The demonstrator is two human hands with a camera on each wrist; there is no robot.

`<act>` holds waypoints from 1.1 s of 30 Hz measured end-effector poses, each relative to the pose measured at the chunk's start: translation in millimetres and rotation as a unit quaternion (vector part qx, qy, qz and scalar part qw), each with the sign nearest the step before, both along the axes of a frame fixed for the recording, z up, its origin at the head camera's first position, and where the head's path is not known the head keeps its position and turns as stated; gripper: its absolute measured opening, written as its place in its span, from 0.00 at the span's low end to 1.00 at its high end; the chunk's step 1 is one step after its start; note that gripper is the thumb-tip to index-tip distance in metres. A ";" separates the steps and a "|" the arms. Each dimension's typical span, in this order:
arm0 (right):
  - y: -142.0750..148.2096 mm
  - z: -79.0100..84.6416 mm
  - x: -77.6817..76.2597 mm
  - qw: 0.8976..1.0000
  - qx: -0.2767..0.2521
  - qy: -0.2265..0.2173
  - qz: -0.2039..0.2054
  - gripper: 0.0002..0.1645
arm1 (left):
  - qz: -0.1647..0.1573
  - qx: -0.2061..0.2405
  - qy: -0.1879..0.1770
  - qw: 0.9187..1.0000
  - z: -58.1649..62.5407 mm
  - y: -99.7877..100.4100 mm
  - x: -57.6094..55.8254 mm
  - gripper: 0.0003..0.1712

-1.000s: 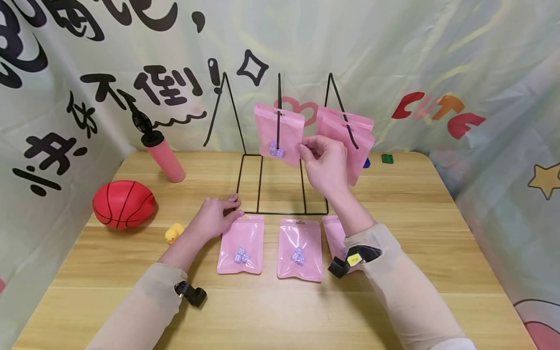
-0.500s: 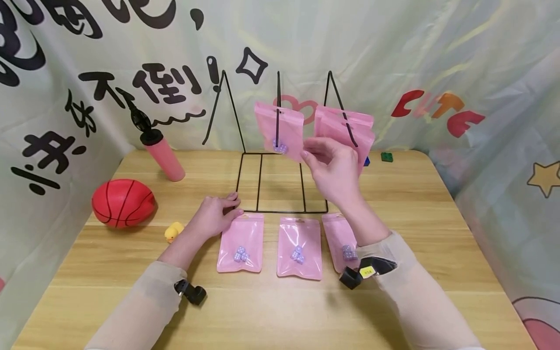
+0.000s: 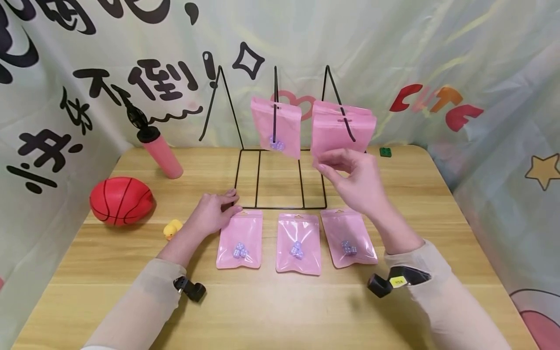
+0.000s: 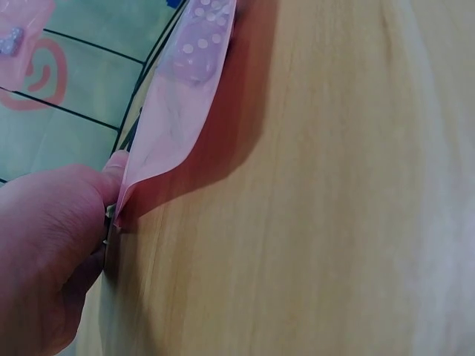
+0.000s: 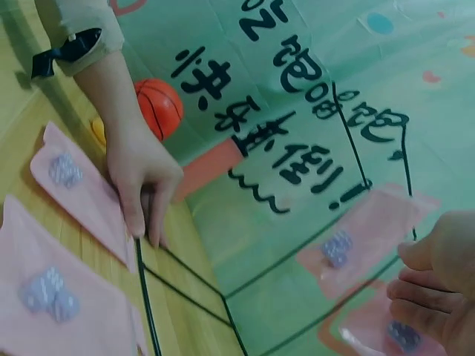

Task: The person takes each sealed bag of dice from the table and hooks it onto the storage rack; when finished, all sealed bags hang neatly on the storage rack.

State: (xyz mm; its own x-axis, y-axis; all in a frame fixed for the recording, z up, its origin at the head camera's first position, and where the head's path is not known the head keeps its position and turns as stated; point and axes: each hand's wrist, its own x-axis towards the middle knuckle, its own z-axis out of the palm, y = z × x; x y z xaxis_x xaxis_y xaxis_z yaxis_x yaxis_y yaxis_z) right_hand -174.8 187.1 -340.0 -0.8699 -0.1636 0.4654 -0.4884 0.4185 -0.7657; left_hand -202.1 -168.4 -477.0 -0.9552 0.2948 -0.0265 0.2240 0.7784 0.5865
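Note:
A black wire display rack (image 3: 284,208) stands on the table with three upright hooks. My left hand (image 3: 214,211) holds the front left corner of its base, thumb and fingers about the wire. On the middle hook hangs a pink zip bag (image 3: 286,124) with lilac dice inside. Several more pink bags (image 3: 325,138) hang on the right hook. My right hand (image 3: 356,180) is just in front of their lower edge, fingers loosely bent and holding nothing. Before the rack lie three pink bags of dice: a left bag (image 3: 229,233), a middle bag (image 3: 286,238) and a right bag (image 3: 350,226).
At the left are a red ball (image 3: 121,201), a small yellow duck (image 3: 172,228) and a pink pump (image 3: 163,158) with a black top. A green toy brick (image 3: 385,152) lies at the back right. A printed cloth (image 3: 350,39) hangs behind the table.
My right hand has let go of the bag on the middle hook and moved right and toward me. The bags on the right hook have swung back. My left hand stays on the rack.

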 end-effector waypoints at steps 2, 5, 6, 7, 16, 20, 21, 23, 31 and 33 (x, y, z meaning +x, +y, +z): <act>9.7 -2.2 1.0 1.000 0.021 -0.014 0.005 0.07 | 0.000 -0.003 0.001 1.000 0.3 0.2 -0.3 0.28; 24.7 -5.6 3.0 0.997 0.063 -0.040 0.007 0.06 | -0.002 -0.007 0.004 1.000 1.2 0.7 -0.7 0.28; 29.8 -7.1 3.9 0.996 0.077 -0.051 0.007 0.06 | -0.003 -0.008 0.006 1.000 1.6 0.8 -0.7 0.28; 34.9 -8.4 4.7 0.994 0.089 -0.061 0.007 0.07 | -0.004 -0.009 0.007 1.000 2.0 0.9 -0.8 0.29; 76.9 -25.7 12.3 0.978 0.140 -0.152 -0.006 0.13 | 0.002 -0.010 0.002 1.000 2.9 1.3 -1.5 0.30; 91.5 -32.7 17.8 0.970 0.156 -0.182 -0.025 0.16 | 0.003 -0.010 0.001 1.000 1.7 0.5 -1.9 0.30; 94.6 -34.6 19.1 0.969 0.158 -0.188 -0.028 0.16 | 0.003 -0.009 -0.001 1.000 1.5 0.3 -1.8 0.31; 100.8 -38.4 21.7 0.965 0.165 -0.202 -0.035 0.17 | 0.001 -0.008 -0.003 1.000 1.1 -0.1 -1.4 0.31; 119.0 -58.2 33.4 0.932 0.175 -0.313 -0.053 0.24 | 0.002 -0.006 -0.001 1.000 2.2 0.1 1.0 0.30; 122.0 -64.4 36.0 0.922 0.172 -0.343 -0.048 0.24 | 0.002 -0.006 -0.001 1.000 3.2 0.1 1.5 0.30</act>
